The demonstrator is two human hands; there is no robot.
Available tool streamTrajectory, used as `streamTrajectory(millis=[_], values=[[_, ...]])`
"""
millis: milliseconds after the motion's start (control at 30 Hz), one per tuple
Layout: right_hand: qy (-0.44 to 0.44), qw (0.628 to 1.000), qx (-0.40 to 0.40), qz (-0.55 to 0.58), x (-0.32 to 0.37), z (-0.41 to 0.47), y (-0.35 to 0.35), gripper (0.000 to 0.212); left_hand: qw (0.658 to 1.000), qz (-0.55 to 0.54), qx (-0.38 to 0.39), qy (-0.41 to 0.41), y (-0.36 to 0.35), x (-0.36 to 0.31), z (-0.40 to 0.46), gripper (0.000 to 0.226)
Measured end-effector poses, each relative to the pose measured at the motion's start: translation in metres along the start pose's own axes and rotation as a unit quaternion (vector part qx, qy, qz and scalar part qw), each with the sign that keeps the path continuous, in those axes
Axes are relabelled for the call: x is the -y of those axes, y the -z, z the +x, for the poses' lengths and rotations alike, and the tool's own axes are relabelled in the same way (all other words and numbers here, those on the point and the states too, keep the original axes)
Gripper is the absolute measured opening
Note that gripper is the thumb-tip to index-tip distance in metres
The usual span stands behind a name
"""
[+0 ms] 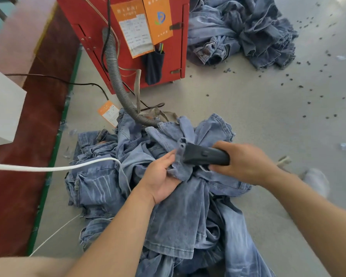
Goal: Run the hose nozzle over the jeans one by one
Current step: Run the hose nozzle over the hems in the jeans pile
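My right hand [246,163] grips the dark hose nozzle [205,156], whose mouth points left into a fold of light-blue denim. My left hand [161,176] holds that fold of the jeans [180,212] up against the nozzle mouth, palm turned up. The lifted jeans hang down over a heap of more jeans [100,182] on the floor. A grey ribbed hose [116,76] runs from the red machine [128,41] down behind the heap; how it joins the nozzle is hidden.
A second pile of jeans [242,31] lies at the back right, with small dark scraps scattered over the grey floor. A white cord [54,167] crosses from the left. A white box [2,104] and a red strip with a green edge line the left side.
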State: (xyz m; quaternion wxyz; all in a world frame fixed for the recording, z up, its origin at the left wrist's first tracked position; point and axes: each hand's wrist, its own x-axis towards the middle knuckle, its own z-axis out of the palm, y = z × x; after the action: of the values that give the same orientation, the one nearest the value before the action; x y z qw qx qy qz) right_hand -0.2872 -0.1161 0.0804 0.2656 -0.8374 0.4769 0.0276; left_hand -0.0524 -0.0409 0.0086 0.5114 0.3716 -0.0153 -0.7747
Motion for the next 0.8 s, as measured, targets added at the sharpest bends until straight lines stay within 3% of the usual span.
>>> streamTrajectory(millis=[133,167,233,267,333,367,400,433,467,500,533,600,633,767,800], values=[[0.017,0.996,-0.069,0.052,0.013,0.011,0.001,0.036,0.998,0.047,0.019,-0.022,0.003,-0.011,-0.006,0.04],[0.017,0.995,-0.076,0.066,0.009,0.01,0.007,0.036,0.995,0.086,-0.015,-0.043,0.0,-0.015,-0.007,0.038],[0.001,0.993,-0.084,0.087,-0.007,0.006,0.021,0.032,0.964,0.19,-0.163,-0.092,-0.006,-0.024,-0.011,0.037],[-0.014,0.992,-0.084,0.091,-0.017,0.003,0.027,0.03,0.916,0.266,-0.27,-0.128,-0.006,-0.026,-0.015,0.039],[-0.05,0.99,-0.088,0.096,-0.039,-0.002,0.033,0.026,0.727,0.436,-0.478,-0.23,-0.008,-0.024,-0.03,0.034],[-0.066,0.989,-0.09,0.101,-0.048,-0.005,0.033,0.025,0.646,0.499,-0.494,-0.298,-0.015,-0.016,-0.037,0.025],[-0.078,0.987,-0.092,0.106,-0.054,-0.008,0.031,0.024,0.626,0.54,-0.451,-0.337,-0.026,0.0,-0.04,0.017],[-0.087,0.986,-0.09,0.108,-0.059,-0.01,0.028,0.024,0.681,0.538,-0.388,-0.311,-0.042,0.018,-0.038,0.009],[-0.094,0.986,-0.086,0.108,-0.062,-0.012,0.025,0.023,0.782,0.458,-0.352,-0.234,-0.06,0.032,-0.032,0.021],[-0.097,0.986,-0.079,0.106,-0.062,-0.014,0.021,0.023,0.874,0.321,-0.346,-0.115,-0.08,0.036,-0.023,0.046],[-0.096,0.987,-0.071,0.104,-0.061,-0.015,0.019,0.023,0.914,0.2,-0.353,-0.024,-0.093,0.038,-0.008,0.071],[-0.084,0.99,-0.055,0.099,-0.058,-0.018,0.016,0.025,0.927,0.101,-0.361,0.022,-0.103,0.025,0.021,0.098],[-0.077,0.991,-0.05,0.097,-0.056,-0.019,0.015,0.028,0.923,0.073,-0.378,0.022,-0.101,0.016,0.03,0.097],[-0.048,0.994,-0.036,0.092,-0.056,-0.024,0.015,0.027,0.9,-0.009,-0.435,-0.015,-0.081,-0.012,0.047,0.044],[-0.042,0.994,-0.034,0.092,-0.057,-0.024,0.017,0.027,0.91,-0.017,-0.414,-0.008,-0.074,-0.009,0.045,0.035]])
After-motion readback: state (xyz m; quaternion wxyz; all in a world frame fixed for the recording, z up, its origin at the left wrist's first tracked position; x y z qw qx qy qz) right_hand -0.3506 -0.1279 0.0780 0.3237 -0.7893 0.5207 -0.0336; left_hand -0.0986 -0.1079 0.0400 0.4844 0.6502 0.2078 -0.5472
